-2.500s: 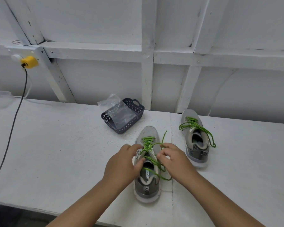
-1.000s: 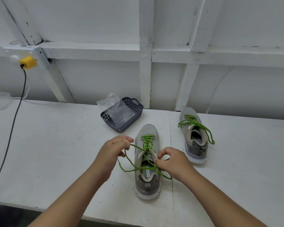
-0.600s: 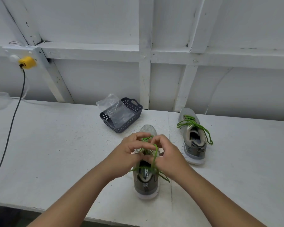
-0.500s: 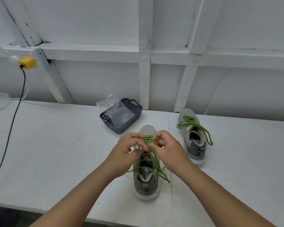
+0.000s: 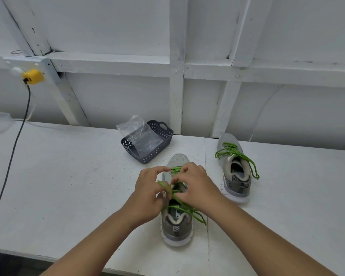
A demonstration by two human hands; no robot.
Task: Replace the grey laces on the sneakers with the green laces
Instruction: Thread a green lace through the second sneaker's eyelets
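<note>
A grey sneaker point(image 5: 175, 228) stands in front of me on the white table, heel toward me, threaded with a green lace point(image 5: 189, 211). My left hand point(image 5: 147, 191) and my right hand point(image 5: 195, 186) meet over its tongue, and each pinches a strand of that green lace. Loose lace ends trail over the shoe's opening toward its right side. A second grey sneaker point(image 5: 235, 176) sits farther right with its own green lace point(image 5: 237, 154) hanging loose down its side.
A dark plastic basket point(image 5: 161, 144) with a clear plastic bag point(image 5: 137, 132) in it stands behind the near sneaker. A yellow plug point(image 5: 32, 76) and its grey cable point(image 5: 10, 160) run down the left. The table's front edge point(image 5: 48, 257) lies close to me.
My left hand had pulled a strand out to the left a second ago. Both hands have since come together over the near sneaker's lacing and now sit slightly lower on it.
</note>
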